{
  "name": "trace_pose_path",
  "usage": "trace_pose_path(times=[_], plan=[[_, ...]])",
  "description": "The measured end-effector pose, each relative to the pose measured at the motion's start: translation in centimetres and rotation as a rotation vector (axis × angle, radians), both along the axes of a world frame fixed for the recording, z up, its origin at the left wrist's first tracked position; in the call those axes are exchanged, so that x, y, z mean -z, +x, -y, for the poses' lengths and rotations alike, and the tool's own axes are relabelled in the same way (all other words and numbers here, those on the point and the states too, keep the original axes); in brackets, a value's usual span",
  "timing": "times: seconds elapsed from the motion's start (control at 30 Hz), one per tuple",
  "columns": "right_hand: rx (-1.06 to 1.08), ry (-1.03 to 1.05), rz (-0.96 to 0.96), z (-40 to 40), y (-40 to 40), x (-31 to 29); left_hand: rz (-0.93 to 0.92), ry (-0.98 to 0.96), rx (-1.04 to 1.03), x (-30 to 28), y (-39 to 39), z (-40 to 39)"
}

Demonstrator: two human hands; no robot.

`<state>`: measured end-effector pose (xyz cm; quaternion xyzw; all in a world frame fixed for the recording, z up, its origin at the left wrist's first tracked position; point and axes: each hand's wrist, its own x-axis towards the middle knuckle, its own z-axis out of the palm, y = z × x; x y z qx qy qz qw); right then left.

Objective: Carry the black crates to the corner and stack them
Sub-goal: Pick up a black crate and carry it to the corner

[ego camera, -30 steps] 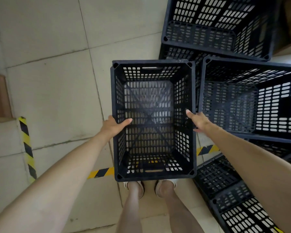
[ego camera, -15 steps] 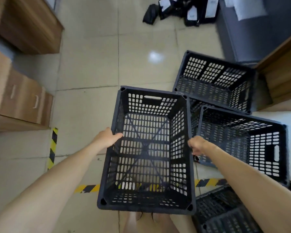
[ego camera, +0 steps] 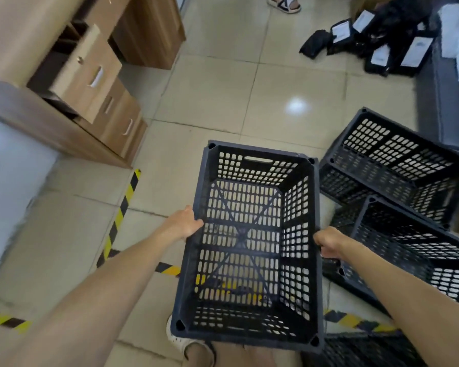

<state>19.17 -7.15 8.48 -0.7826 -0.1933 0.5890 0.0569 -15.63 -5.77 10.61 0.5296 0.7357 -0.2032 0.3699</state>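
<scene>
Crate (ego camera: 249, 242), black, slotted, empty, cross-ribbed floor, left hand (ego camera: 183, 223) and right hand (ego camera: 327, 243) gripping its long rims.

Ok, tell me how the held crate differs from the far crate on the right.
The held crate is gripped at its sides by the left hand and right hand; the far crate is untouched. The held crate is clear of the floor, while the far crate sits atop another crate. Both are black, slotted and empty.

Black crate (ego camera: 249, 242) between both hands
</scene>
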Motion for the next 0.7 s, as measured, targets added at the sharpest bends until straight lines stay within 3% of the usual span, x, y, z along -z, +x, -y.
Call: trace_pose_path(times=[0.43, 0.57, 0.7], plan=[[-0.379, -0.023, 0.065, 0.9, -20.2, -2.5, 0.065, -0.045, -0.287, 1.1, -18.4, 9.0], [-0.611, -0.041, 0.086, 1.1, -28.2, -1.3, 0.01, -0.039, -0.419, 1.7, -25.9, 13.5], [-0.819, -0.012, 0.103, 1.3, -36.3, -0.1, 0.079, -0.006, -0.604, 2.2, -33.0, 18.4]])
